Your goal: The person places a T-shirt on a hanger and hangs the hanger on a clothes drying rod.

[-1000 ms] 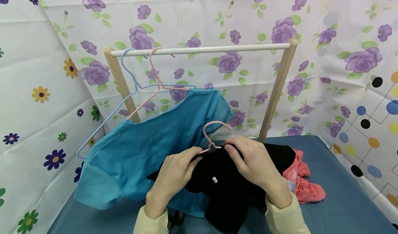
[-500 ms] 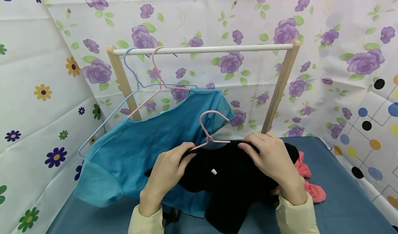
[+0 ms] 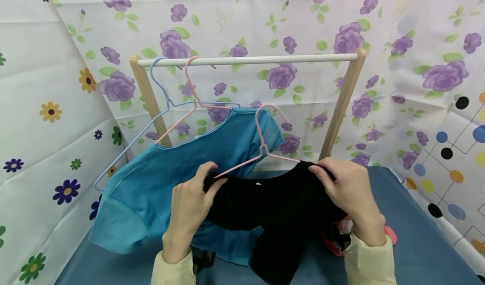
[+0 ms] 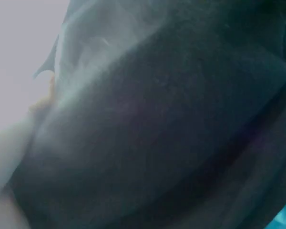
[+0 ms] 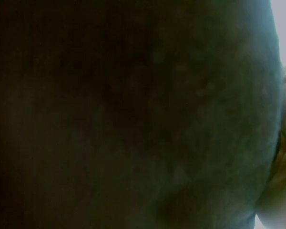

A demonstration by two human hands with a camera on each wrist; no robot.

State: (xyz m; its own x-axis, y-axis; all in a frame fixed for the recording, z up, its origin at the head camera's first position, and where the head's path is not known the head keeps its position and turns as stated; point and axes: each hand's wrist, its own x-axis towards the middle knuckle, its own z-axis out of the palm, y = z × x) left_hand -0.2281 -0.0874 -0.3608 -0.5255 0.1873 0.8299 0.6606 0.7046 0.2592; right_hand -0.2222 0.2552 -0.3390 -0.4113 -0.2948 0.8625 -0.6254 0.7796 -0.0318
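A black garment with a wide neckline hangs on a pink hanger between the two hands in the head view. My left hand pinches the left shoulder of the garment, thumb in front, close to the hanger's left arm. At the other shoulder my right hand grips the cloth the same way. The hanger's hook points up, away from the rod, and its outer ends are hidden by cloth and fingers. Dark cloth fills most of the left wrist view, and dark cloth nearly covers the right wrist view.
Behind stands a wooden rack with a white rod. From its left end hang a blue hanger and a second pink hanger bearing a blue shirt. Coral cloth lies on the blue-covered table, partly behind the right wrist.
Both hands have moved apart along the shoulders, spreading the black neckline wider. The garment and hanger have risen, the hook now higher against the blue shirt.
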